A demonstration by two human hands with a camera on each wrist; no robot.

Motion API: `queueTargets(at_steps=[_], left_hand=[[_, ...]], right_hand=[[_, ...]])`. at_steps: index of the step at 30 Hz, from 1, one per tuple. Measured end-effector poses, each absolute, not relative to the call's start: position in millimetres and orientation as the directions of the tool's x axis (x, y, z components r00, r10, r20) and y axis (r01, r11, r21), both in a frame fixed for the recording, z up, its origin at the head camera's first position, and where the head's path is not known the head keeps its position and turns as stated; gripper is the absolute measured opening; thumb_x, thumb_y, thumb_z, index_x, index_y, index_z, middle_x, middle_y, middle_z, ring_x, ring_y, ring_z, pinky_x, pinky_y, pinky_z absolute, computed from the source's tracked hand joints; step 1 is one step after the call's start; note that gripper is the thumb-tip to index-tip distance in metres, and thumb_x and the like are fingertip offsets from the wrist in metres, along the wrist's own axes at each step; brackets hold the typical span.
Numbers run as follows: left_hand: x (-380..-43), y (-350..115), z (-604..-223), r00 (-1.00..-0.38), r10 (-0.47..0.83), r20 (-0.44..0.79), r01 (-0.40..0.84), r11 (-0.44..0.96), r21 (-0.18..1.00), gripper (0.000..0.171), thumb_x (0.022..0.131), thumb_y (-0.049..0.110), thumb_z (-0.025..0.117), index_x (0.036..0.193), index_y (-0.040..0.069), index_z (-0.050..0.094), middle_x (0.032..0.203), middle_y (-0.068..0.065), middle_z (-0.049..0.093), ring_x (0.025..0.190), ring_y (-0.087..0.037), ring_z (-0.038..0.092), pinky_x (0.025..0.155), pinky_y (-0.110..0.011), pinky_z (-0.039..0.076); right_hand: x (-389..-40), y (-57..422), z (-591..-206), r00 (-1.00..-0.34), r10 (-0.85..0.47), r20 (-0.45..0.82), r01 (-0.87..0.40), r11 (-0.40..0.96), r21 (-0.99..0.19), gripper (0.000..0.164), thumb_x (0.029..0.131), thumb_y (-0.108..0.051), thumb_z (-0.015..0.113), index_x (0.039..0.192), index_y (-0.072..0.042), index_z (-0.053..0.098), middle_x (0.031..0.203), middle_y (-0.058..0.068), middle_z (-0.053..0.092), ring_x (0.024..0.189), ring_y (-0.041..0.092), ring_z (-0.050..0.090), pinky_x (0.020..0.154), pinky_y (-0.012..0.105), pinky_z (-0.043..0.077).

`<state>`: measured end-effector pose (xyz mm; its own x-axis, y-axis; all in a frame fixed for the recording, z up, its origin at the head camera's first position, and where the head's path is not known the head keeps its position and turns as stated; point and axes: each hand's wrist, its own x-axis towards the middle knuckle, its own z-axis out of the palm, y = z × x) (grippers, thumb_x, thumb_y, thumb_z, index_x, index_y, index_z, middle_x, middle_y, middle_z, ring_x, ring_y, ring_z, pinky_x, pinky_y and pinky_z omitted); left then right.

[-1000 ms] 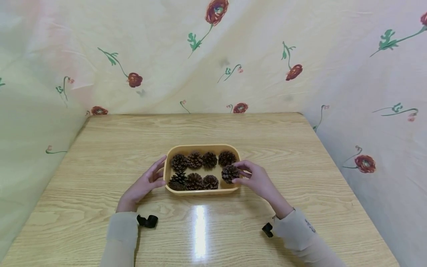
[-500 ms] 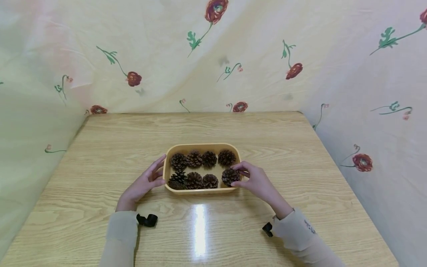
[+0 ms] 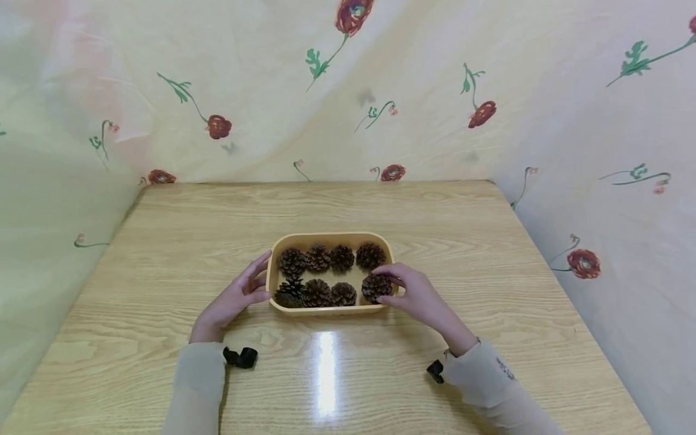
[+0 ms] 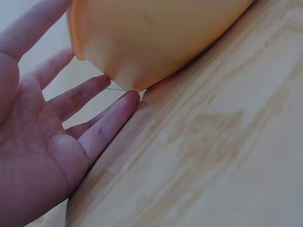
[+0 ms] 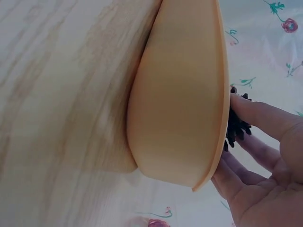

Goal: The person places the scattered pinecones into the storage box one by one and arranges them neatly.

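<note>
A yellow oblong tray (image 3: 331, 312) with rounded ends holds several brown pine cones in two rows. My left hand (image 3: 235, 297) rests its spread, fairly straight fingers at the tray's left end; in the left wrist view the fingertips (image 4: 132, 97) lie right by the outer wall. With thumb and fingers, my right hand (image 3: 415, 294) holds a pine cone (image 3: 375, 288) inside the tray's near right corner. In the right wrist view the tray's wall (image 5: 177, 94) hides most of that pine cone (image 5: 238, 120), and its scales show above the rim between thumb and fingers.
The tray stands on a light wood-grain table (image 3: 261, 393) with a bright reflection in front of it. Behind and at both sides hangs a pale cloth (image 3: 261, 72) printed with red flowers. Each sleeve carries a small black device (image 3: 241, 357) at the wrist.
The right hand has lowered the pine cone slightly toward the near right corner of the tray and still holds it. The left hand stays at the tray's left end.
</note>
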<state>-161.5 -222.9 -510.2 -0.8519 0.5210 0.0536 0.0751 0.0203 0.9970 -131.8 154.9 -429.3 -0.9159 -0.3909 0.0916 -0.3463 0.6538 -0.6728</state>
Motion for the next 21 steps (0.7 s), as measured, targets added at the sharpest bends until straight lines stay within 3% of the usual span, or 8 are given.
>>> queueTargets(at_steps=[6,16,21], left_hand=[[-162.1,-222.6,-511.2,-0.852,0.520,0.058,0.080,0.020,0.997,0.083,0.095,0.005,0.058,0.158,0.025,0.008,0.162,-0.020,0.007,0.142,-0.051,0.021,0.098,-0.016,0.043],[-161.3,-222.1,-510.8,-0.856,0.515,0.051,0.075,0.026,0.997,0.082,0.095,0.006,0.059,0.157,0.027,0.009,0.162,-0.020,0.008,0.142,-0.050,0.022,0.098,-0.016,0.042],[-160.5,-223.0,-508.8,-0.856,0.514,0.044,0.072,0.033,0.997,0.083,0.095,0.008,0.060,0.157,0.027,0.009,0.162,-0.019,0.008,0.143,-0.049,0.022,0.098,-0.016,0.042]], right_hand=[[-135.9,146.8,-427.1,-0.923,-0.385,0.008,-0.298,0.701,-0.647,0.048,0.079,-0.007,0.078,0.123,-0.004,0.060,0.127,0.017,0.061,0.118,0.036,0.059,0.098,0.043,0.050],[-144.7,139.4,-423.8,-0.906,-0.419,-0.057,-0.324,0.774,-0.544,0.045,0.078,-0.012,0.080,0.118,-0.002,0.061,0.121,0.016,0.065,0.112,0.035,0.062,0.095,0.046,0.051],[-144.2,138.6,-421.2,-0.911,-0.402,-0.091,-0.290,0.782,-0.551,0.046,0.079,-0.014,0.080,0.119,-0.002,0.061,0.122,0.017,0.065,0.112,0.034,0.062,0.096,0.045,0.051]])
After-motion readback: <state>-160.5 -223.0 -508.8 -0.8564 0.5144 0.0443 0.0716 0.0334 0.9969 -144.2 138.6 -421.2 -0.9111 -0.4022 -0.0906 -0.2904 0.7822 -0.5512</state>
